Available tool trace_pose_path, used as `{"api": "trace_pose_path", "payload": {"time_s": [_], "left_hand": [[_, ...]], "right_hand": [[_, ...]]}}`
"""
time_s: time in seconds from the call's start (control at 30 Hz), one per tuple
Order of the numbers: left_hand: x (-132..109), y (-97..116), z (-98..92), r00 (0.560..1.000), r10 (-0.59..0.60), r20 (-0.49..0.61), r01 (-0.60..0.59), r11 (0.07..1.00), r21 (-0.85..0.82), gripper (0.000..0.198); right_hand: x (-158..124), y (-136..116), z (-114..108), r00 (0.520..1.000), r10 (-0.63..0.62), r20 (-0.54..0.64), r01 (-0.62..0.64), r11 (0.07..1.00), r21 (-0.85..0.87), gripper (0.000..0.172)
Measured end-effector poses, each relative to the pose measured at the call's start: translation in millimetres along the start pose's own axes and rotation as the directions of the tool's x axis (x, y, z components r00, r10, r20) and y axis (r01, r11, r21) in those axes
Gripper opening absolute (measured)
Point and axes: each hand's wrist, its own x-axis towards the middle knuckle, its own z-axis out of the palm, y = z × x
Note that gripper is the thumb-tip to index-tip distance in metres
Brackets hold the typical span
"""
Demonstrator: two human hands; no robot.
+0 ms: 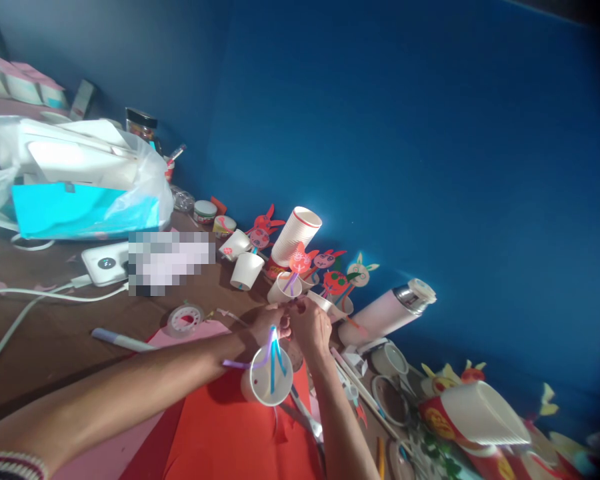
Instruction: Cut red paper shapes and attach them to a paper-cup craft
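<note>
My left hand point(271, 321) and my right hand point(312, 327) meet in the middle of the view, fingers bent and pinched together. What lies between the fingertips is too small and hidden to make out. Just behind them stands a white paper cup point(279, 288), with a red paper animal face point(301, 261) on a purple strip rising from it. Nearer to me, another paper cup point(266, 383) holds purple and blue strips point(273, 363). Red paper sheets point(240, 433) are spread beneath my forearms.
Several cups with paper faces line the blue wall point(405, 133), beside a tall cup stack point(300, 230). A pink thermos point(380, 317) leans right. Tape point(185, 321), a marker point(123, 340) and a white power bank point(105, 262) lie left. A plastic bag point(153, 173) stands behind.
</note>
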Motion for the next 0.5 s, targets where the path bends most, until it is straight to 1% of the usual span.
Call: {"api": "trace_pose_path", "payload": {"time_s": [0.27,0.5], "left_hand": [[-4.5,2.4,3.6,1.000,0.006,-0.003,-0.006,1.000,0.022,0.024],[-6.6,3.1,4.8,1.000,-0.001,0.008,0.001,1.000,-0.019,0.025]], "right_hand": [[-0.5,1.1,2.5,0.999,-0.032,-0.017,0.032,0.999,-0.002,0.016],[1.1,0.5,3.6,0.999,-0.029,-0.021,0.028,1.000,-0.011,0.015]]}}
